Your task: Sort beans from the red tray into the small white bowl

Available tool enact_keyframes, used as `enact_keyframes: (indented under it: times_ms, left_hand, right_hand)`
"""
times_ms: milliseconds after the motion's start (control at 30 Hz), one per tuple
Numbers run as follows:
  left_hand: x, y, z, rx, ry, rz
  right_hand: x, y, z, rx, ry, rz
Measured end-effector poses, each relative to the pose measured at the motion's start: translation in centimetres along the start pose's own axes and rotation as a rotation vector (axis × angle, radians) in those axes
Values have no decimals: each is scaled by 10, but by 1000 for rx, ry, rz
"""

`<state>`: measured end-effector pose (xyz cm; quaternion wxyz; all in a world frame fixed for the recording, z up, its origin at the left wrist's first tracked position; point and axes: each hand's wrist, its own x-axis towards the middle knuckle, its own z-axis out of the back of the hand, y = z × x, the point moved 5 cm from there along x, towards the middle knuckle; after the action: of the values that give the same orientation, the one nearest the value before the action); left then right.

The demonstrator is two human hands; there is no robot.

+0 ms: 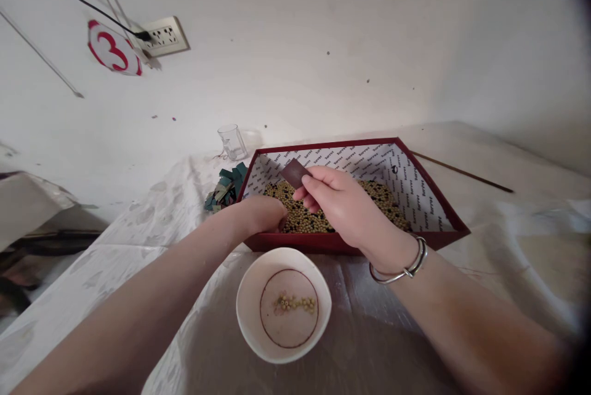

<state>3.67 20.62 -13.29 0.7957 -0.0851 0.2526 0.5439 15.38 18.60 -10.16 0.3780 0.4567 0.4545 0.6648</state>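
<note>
A red box (443,207) with a printed white lining holds a heap of yellow and dark beads (383,198). My right hand (346,204), with a silver bangle at the wrist, hovers over the beads and pinches a small dark brown card (294,172) between thumb and fingers. My left hand (261,213) reaches over the box's near wall, its fingers curled down among the beads; what they hold is hidden. In front of the box stands a white bowl (249,303) with a few yellow beads (295,304) in it.
A pile of teal card pieces (226,187) lies left of the box, with a clear glass cup (232,141) behind it. A thin stick (462,171) lies at the right. On the wall are a socket (164,35) and a red "3" sign (113,49).
</note>
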Motion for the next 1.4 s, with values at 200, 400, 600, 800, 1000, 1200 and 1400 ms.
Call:
enact_keyframes:
  times_ms: [200,400,600,800,1000,1200,1400]
  left_hand:
    - [-15,8,20,-172,-543,-25]
    - [-58,28,27,-353,-1122,184]
    - [-88,8,28,-406,-1548,-78]
    - [-87,-4,27,-355,-1549,-132]
    - [-86,-1,25,-362,-1582,-133]
    - [-86,-5,24,-295,-1631,-151]
    - [-84,-2,24,-404,-1576,-147]
  right_hand:
    - [0,2,1,10,-20,-16]
    - [3,-2,0,42,-19,-51]
    - [0,-1,-3,-40,80,10]
    - [-4,10,-8,-129,193,103]
    - [-3,12,-9,-178,177,140]
    - [-4,12,-7,-208,149,140]
    - [-4,11,-8,-265,144,166]
